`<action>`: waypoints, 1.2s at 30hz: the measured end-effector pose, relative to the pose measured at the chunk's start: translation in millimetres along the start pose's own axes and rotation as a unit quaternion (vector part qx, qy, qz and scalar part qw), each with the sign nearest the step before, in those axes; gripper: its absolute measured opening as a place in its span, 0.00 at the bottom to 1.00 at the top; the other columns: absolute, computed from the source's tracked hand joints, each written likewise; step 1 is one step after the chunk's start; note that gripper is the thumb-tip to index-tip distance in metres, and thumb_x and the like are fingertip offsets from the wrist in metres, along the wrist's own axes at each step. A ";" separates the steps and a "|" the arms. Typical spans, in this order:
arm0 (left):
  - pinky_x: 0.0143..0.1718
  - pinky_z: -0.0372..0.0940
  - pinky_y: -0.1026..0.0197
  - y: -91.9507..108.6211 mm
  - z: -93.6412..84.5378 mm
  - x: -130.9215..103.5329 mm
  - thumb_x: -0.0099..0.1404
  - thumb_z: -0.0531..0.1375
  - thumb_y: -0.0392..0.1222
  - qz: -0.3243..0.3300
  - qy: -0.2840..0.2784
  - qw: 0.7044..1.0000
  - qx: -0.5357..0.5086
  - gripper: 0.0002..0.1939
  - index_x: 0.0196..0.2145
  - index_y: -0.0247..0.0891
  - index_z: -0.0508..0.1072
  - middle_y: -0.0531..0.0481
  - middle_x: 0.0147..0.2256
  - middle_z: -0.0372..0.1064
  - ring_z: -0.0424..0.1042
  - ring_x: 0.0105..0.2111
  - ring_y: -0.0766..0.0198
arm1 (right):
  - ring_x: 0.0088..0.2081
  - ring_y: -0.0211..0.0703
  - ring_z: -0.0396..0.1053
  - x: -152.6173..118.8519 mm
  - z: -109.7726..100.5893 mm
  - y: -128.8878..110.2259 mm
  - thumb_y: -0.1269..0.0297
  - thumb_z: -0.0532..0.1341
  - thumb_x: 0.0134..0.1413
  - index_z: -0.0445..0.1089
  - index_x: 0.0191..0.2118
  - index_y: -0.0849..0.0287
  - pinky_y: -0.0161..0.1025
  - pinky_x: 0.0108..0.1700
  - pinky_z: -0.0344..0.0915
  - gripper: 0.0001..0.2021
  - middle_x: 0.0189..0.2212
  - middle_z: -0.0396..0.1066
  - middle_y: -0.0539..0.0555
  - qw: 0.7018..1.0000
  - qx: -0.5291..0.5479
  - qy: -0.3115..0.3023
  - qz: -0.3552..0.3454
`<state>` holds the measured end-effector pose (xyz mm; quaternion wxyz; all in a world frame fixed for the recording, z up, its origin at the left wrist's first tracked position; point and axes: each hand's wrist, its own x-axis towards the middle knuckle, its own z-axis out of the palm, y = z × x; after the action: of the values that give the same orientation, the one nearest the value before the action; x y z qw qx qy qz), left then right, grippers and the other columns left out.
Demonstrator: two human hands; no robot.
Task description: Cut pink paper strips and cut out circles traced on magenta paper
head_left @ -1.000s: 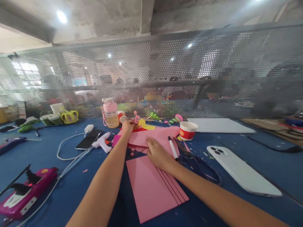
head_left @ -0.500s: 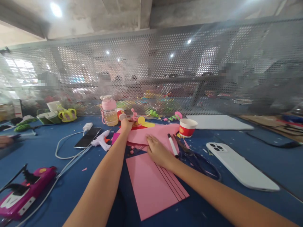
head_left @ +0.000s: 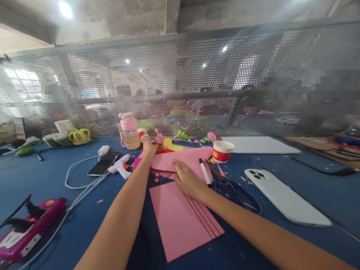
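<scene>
My left hand (head_left: 150, 147) reaches to the far edge of a heap of coloured sheets, its fingers bent beside a small pink curled piece (head_left: 159, 137). What they hold, if anything, is hidden. My right hand (head_left: 187, 180) rests with its fingers laid on a pink cut sheet (head_left: 165, 160) and its palm over the top of a pink foam rectangle (head_left: 180, 221) with dark lines along its right side. A white marker with black ends (head_left: 205, 173) lies just right of the right hand. A yellow disc (head_left: 167, 143) is beyond the pink sheet.
Scissors (head_left: 234, 191), a red and white paper cup (head_left: 223, 151) and a white phone (head_left: 285, 197) are on the right. Leftward are a glue gun (head_left: 120, 167), a black phone (head_left: 104, 163), a pink-lidded bottle (head_left: 129, 131) and a magenta power strip (head_left: 33, 228). A perforated metal screen (head_left: 180, 82) stands behind.
Both hands stay almost where they were. The whole view has shifted very slightly; no object has visibly moved.
</scene>
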<state>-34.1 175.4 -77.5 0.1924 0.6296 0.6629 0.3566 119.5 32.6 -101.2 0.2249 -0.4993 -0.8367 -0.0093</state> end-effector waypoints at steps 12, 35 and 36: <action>0.42 0.65 0.53 -2.2 1.0 1.0 0.63 0.54 0.43 -0.007 0.010 1.000 0.014 0.15 0.46 0.36 0.66 0.45 0.46 0.64 0.67 0.43 0.59 | 0.58 0.53 0.54 -0.1 2.8 2.2 0.76 0.46 0.49 0.57 0.54 0.83 0.49 0.58 0.54 0.26 0.55 0.57 0.71 1.000 -0.002 0.006 -0.005; 0.41 0.65 0.53 -1.2 1.8 -1.0 0.62 0.54 0.43 0.001 0.037 0.999 0.006 0.14 0.45 0.36 0.66 0.46 0.45 0.65 0.67 0.42 0.60 | 0.57 0.52 0.55 -0.7 7.6 5.4 0.75 0.45 0.49 0.59 0.53 0.81 0.49 0.58 0.54 0.25 0.53 0.59 0.72 1.000 0.006 0.025 -0.016; 0.41 0.65 0.53 -1.6 2.1 -0.5 0.63 0.54 0.43 0.001 0.033 0.999 0.006 0.14 0.45 0.36 0.66 0.46 0.46 0.64 0.67 0.43 0.59 | 0.57 0.52 0.55 -0.7 7.7 5.5 0.75 0.45 0.49 0.59 0.53 0.81 0.49 0.58 0.54 0.24 0.53 0.59 0.72 0.999 0.008 0.027 -0.017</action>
<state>-33.7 175.4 -80.1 0.1658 0.6195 0.6703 0.3734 121.6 36.6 -109.6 0.2512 -0.4827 -0.8387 -0.0199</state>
